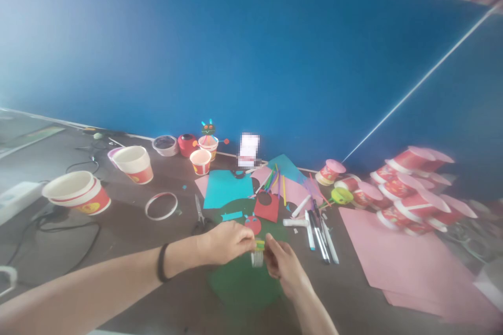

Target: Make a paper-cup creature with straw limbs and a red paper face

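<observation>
We pinch a yellow-green strip [260,245] over the green paper [239,281], left hand [223,242] and right hand [286,268] each closed on it; a tape roll [257,259] shows just below the strip. Left of the green paper, dark tabletop [186,296] stretches to a white ring [157,218]. Scissors [201,215] lie near the paper's far-left side, pens [319,234] to its right, pink sheets [396,251] farther right. Beyond the green paper rises a blue wall [251,52].

Below a blue wall [243,63], a dark surface [129,238] carries, at left, nested red-and-white paper cups [92,200], a black cable [70,229] and a white ring [160,218], near the middle a group of pens [320,239], and at right pink paper sheets [404,259] beside a blurred pile of pink-topped paper cups [406,213].
</observation>
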Motion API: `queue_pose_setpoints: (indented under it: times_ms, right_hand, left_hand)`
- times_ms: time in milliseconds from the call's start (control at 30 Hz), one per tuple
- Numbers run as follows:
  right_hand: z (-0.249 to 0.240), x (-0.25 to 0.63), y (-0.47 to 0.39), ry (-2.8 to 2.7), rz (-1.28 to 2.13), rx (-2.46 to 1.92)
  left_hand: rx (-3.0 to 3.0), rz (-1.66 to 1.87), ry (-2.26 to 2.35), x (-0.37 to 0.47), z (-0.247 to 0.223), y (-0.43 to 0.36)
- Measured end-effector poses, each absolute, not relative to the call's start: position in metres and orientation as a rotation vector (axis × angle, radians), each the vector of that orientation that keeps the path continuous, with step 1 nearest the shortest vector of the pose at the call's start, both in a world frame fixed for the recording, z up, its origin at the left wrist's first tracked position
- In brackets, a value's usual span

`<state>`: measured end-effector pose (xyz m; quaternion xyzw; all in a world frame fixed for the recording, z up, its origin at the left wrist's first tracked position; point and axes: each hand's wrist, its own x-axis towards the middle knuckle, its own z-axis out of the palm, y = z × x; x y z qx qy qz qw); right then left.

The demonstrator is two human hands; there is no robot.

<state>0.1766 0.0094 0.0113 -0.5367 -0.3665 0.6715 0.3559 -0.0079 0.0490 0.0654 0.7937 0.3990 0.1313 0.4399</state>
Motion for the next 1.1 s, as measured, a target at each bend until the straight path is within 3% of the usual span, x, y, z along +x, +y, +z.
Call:
queue_pose_setpoints:
  times_ms: [200, 367, 1100]
  right_hand:
    - [0.019, 0.182, 0.019, -1.003, 1.560, -1.308]
    - [0.024, 0.185, 0.020, -1.133, 1.417, -1.290]
    - [0.017, 0.174, 0.031, -0.949, 1.827, -1.322]
  left_hand:
    - [1.417, 0.401, 1.053, -0.010, 0.059, 0.064]
    - [1.323, 0.452, 1.060, -0.005, 0.057, 0.070]
    - [2.273, 0.270, 1.077, -0.004, 0.062, 0.045]
